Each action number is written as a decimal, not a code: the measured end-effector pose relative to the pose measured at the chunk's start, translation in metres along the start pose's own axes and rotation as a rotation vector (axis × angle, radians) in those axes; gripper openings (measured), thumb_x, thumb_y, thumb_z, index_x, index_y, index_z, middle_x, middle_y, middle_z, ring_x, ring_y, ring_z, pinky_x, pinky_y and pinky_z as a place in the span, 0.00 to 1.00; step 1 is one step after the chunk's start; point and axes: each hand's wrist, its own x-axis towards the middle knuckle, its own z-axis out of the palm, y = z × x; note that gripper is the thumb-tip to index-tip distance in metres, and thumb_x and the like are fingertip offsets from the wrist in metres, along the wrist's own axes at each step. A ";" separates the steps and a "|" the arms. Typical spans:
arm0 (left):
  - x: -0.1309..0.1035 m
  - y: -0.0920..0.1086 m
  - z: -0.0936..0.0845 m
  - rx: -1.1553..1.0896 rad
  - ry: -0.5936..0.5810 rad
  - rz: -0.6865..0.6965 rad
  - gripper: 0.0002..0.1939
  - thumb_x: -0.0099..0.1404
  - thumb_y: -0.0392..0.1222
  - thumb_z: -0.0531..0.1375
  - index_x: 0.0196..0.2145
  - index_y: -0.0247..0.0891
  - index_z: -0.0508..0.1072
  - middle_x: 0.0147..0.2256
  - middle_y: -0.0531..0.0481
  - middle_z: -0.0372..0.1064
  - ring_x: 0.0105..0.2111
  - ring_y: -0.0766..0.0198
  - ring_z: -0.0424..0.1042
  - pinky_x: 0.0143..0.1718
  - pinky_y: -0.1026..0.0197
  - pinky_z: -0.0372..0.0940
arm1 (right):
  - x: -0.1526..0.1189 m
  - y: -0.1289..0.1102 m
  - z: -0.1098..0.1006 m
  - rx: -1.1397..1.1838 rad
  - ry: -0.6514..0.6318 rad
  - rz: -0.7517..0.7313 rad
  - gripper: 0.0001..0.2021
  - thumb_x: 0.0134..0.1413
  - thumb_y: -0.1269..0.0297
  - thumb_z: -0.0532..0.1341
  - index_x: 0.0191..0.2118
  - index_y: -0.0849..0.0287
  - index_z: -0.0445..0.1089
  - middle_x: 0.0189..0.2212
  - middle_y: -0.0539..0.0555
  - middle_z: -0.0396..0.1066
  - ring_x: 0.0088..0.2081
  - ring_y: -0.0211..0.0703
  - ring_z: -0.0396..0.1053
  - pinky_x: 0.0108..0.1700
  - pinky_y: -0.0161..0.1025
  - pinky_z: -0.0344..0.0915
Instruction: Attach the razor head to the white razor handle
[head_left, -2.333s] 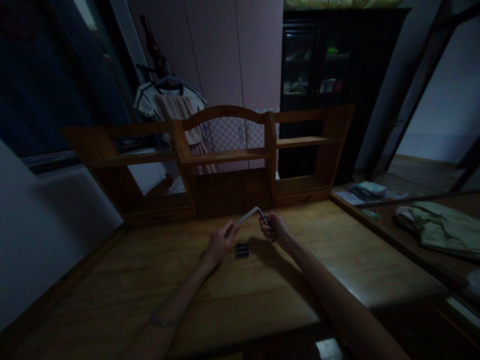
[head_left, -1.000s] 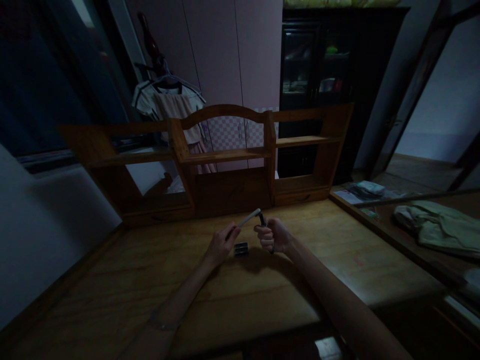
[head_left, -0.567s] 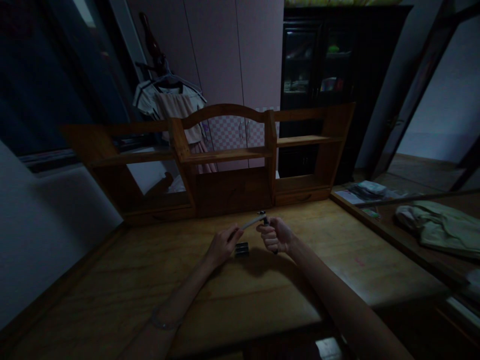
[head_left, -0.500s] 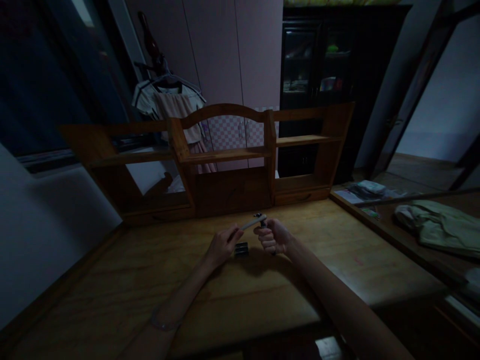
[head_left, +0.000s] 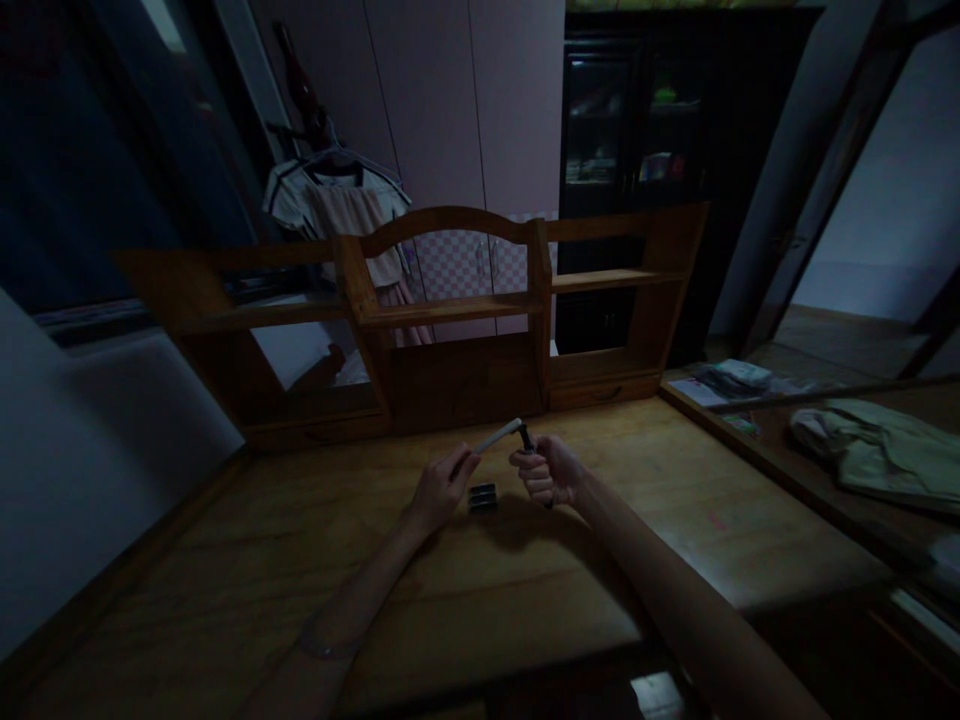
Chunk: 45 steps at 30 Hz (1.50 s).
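My left hand (head_left: 444, 484) pinches the near end of a pale, thin, slightly bent strip (head_left: 498, 436). My right hand (head_left: 546, 472) is closed around a dark, slim tool (head_left: 526, 438) whose upper end sticks up out of the fist. The strip's far end meets the top of that tool, or lies right beside it; the dim light hides which. Below and between the hands, a small black ridged object (head_left: 482, 498) rests on the wooden desk (head_left: 360, 590).
A wooden shelf unit (head_left: 450, 314) stands along the desk's back edge. To the right, a ledge bears a pale green garment (head_left: 877, 450) and a plastic-wrapped bundle (head_left: 739, 375). Clothes on hangers (head_left: 337, 200) hang behind the shelf, by a pale wardrobe (head_left: 435, 110).
The strip's far end has shifted slightly up and left and now looks bent. More of the dark tool shows above my right fist. Both hands stay almost in place.
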 end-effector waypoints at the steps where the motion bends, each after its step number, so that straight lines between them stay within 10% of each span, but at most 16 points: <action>1: 0.000 0.000 0.000 -0.003 0.000 0.003 0.13 0.68 0.48 0.49 0.32 0.37 0.66 0.24 0.55 0.60 0.23 0.69 0.61 0.26 0.67 0.53 | 0.000 0.000 -0.001 0.002 0.003 0.008 0.15 0.48 0.57 0.49 0.20 0.56 0.41 0.11 0.41 0.36 0.11 0.30 0.33 0.13 0.28 0.42; 45: 0.000 0.003 -0.001 0.006 -0.027 -0.025 0.16 0.68 0.51 0.48 0.33 0.38 0.67 0.26 0.54 0.64 0.24 0.68 0.62 0.27 0.66 0.53 | -0.004 0.000 0.002 -0.019 0.113 0.079 0.14 0.48 0.58 0.48 0.20 0.55 0.41 0.11 0.41 0.37 0.12 0.30 0.32 0.13 0.28 0.43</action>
